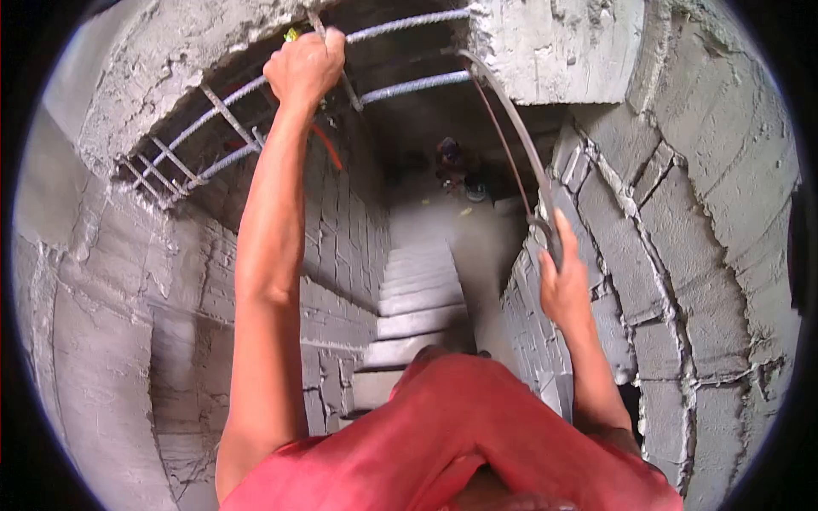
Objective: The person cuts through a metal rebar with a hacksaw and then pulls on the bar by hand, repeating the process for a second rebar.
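Overhead, my left hand [305,68] is closed in a fist around the steel rebar in an opening of the broken concrete. A short crossbar [350,90] comes out beside its fingers. Two ribbed rebars run on to the right, a lower rebar [413,87] and an upper rebar [409,25]. My right hand [566,277] grips the handle of a hacksaw [530,145], its frame and thin blade pointing up. The hacksaw's far end overlaps the lower rebar where that bar meets the concrete block [554,51].
A steep concrete stair [417,298] descends below me between block walls [699,255]. Down at its foot are a person [449,153] and a bucket [475,192]. An orange tube [327,148] hangs near my left forearm. More crossed rebar [170,162] shows at the left.
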Motion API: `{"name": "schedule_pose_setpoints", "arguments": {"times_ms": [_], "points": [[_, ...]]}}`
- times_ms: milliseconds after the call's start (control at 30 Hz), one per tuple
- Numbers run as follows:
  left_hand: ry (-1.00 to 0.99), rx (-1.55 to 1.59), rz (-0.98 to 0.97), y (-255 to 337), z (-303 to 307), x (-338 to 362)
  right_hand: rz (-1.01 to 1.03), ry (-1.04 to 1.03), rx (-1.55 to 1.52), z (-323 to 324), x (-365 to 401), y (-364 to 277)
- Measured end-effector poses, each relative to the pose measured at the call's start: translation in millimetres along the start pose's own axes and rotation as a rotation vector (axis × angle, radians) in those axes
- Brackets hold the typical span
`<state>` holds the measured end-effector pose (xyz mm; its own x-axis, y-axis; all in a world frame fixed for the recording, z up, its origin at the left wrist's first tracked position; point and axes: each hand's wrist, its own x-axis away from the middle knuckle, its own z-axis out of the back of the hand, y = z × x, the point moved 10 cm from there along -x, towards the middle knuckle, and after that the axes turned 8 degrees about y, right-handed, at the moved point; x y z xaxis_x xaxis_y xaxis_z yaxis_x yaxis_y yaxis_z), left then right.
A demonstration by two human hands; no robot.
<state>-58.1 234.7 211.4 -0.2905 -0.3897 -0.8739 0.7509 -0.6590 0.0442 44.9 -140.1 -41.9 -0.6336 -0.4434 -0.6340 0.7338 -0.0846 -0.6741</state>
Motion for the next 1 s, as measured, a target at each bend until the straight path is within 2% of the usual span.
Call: {"name": "schedule_pose_setpoints", "arguments": {"times_ms": [33,100,167,233,300,367,400,500,567,633,700,800,833,900,933,967,1000], "points": [[0.026,-0.019,0.024,-1.5,2.2,-1.0,0.009,0.002,-0.013,-10.0,-26.3,-4.0],[-0.087,0.008,-0.021,1.8,0.0,1.1,0.143,0.081,-0.139,-25.7,-91.8,-35.4],[-0.055,-0.02,-0.032,-0.8,-0.3,-1.6,0.076,0.063,-0.122,-24.7,-92.0,-37.8],[-0.044,0.005,-0.073,-0.1,-4.3,-1.1,-0.078,-0.039,-0.059,-15.8,-57.4,-23.3],[-0.081,0.0,-0.016,-0.7,-4.6,-0.2,-0.15,-0.09,-0.035,4.3,-10.9,-10.4],[-0.033,-0.046,0.027,-4.0,-6.5,-1.5,0.052,0.039,-0.007,28.7,2.3,-17.7],[-0.054,-0.052,-0.002,-1.8,-10.3,1.5,0.018,0.045,-0.016,16.5,-3.5,-8.9],[-0.001,-0.079,-0.011,-2.3,-8.2,3.1,-0.022,0.007,-0.185,-28.7,-86.7,-11.9],[-0.063,-0.055,-0.012,-4.9,-9.7,-4.0,-0.005,0.02,-0.176,-28.6,-91.4,-16.2],[-0.054,-0.029,-0.026,-3.2,-7.4,-1.8,0.131,0.099,-0.148,-22.5,-85.1,-21.9],[-0.074,-0.029,-0.017,-5.1,-10.5,-6.0,0.056,0.02,-0.098,-26.6,-83.6,-12.2],[-0.16,-0.018,-0.022,-12.4,-23.2,-11.5,0.202,0.139,-0.046,-20.1,-77.4,-20.7],[-0.164,0.023,-0.029,-16.4,-28.6,-13.2,0.207,0.107,-0.009,-20.3,-71.8,-21.5],[-0.055,0.078,-0.127,-17.6,-26.7,-13.9,-0.104,0.02,-0.021,-29.1,-69.0,3.3],[0.027,0.189,-0.19,-2.9,1.9,5.3,-0.013,0.116,-0.031,-24.5,-67.2,-0.4],[0.118,0.289,-0.246,14.2,36.0,24.6,-0.031,0.132,-0.018,-24.3,-62.8,0.6],[0.033,0.299,-0.196,11.8,30.5,22.0,-0.021,0.173,0.025,-22.7,-56.3,4.0]]}}
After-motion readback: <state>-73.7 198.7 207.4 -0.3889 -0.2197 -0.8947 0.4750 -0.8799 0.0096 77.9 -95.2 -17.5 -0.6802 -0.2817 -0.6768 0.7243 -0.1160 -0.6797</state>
